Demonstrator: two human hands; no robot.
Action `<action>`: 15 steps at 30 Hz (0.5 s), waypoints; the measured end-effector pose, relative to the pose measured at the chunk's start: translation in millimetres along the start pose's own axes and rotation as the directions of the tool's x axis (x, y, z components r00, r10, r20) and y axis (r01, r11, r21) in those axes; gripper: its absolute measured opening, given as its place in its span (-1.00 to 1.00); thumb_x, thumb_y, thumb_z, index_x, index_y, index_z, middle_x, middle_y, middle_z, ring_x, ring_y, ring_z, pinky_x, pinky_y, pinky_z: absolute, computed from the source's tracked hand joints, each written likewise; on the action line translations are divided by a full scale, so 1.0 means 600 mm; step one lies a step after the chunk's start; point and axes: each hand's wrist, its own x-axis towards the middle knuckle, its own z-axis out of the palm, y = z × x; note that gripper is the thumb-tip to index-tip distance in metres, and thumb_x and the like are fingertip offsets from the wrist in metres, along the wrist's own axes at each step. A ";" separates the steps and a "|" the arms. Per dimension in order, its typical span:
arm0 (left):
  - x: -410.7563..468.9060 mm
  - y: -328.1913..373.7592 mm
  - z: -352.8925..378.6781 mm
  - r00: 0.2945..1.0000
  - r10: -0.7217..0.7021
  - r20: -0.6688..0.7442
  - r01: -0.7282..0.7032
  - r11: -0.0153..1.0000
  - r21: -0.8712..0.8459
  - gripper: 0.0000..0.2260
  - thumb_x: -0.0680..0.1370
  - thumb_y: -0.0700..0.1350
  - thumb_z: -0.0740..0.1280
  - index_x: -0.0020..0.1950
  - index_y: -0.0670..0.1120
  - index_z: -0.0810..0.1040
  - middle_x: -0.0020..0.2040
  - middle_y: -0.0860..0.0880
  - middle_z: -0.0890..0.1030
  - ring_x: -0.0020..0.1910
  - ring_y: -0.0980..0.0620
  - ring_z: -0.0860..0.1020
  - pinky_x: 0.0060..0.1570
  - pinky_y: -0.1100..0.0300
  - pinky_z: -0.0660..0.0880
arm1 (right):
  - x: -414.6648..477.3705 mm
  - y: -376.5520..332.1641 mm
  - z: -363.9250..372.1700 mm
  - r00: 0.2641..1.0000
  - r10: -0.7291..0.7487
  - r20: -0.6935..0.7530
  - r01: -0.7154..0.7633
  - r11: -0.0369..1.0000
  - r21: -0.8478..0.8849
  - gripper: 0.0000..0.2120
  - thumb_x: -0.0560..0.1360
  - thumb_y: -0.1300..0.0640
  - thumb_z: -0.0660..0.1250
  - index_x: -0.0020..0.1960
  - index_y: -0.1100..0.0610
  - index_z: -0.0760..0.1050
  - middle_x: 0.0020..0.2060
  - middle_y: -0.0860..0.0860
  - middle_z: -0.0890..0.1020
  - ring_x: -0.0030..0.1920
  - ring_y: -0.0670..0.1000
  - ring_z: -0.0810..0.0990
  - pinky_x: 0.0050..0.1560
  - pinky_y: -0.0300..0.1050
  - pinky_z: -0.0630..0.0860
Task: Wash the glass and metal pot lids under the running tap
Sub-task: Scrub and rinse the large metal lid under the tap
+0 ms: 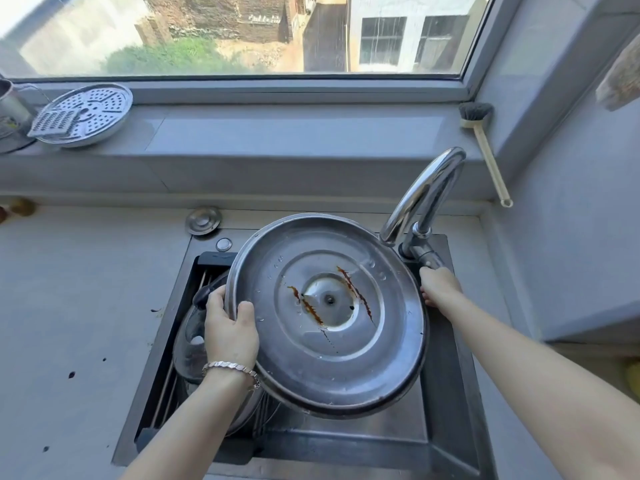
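Showing a metal lid [329,317] held tilted over the sink [446,375], below the tap [424,195], its hollow underside toward the camera, beaded with droplets and marked by brown streaks beside the centre. A glass lid [188,344] lies lower left in the sink, on a rack [162,386]. The left hand [230,327] grips the metal lid's left rim, thumb inside, fingers curled behind. The right hand [438,284] is stretched forward, fingers closed round the lever [427,256].

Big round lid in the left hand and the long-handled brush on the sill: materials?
Large round silver lid: likely stainless steel, dull sheen, brown streaks near centre. Cream long-handled brush: handle probably plastic, matte; dark bristles, fibre unclear.
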 end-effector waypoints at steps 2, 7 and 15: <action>0.000 -0.002 0.001 1.000 0.000 0.004 0.000 1.000 -0.001 -0.79 0.54 -0.29 0.16 0.09 -0.03 0.38 -0.24 0.08 0.47 -0.30 0.08 0.42 -0.34 0.35 0.33 | -0.002 0.001 -0.002 1.000 -0.008 0.002 0.008 1.000 -0.027 -0.70 0.48 0.15 0.11 0.14 0.22 0.43 -0.07 0.23 0.54 -0.18 0.18 0.52 -0.14 0.00 0.52; 0.002 -0.007 0.004 1.000 -0.014 -0.014 0.014 1.000 -0.022 -0.78 0.52 -0.29 0.17 0.14 -0.12 0.43 -0.14 -0.06 0.53 -0.21 -0.03 0.46 -0.17 0.16 0.36 | -0.002 0.009 -0.004 1.000 -0.019 -0.007 0.018 0.998 -0.059 -0.68 0.50 0.12 0.12 0.17 0.26 0.43 -0.05 0.21 0.53 -0.06 0.23 0.54 0.06 0.09 0.54; -0.002 -0.007 0.013 1.000 0.005 -0.024 -0.006 1.000 -0.024 -0.82 0.53 -0.28 0.18 0.06 -0.05 0.40 -0.16 -0.03 0.50 -0.21 0.00 0.44 -0.21 0.18 0.32 | -0.094 -0.002 0.008 0.862 -0.474 -0.178 0.438 0.875 -0.207 -0.46 0.53 -0.13 0.02 0.31 0.24 0.36 0.30 0.19 0.41 0.37 0.20 0.29 0.34 0.03 0.23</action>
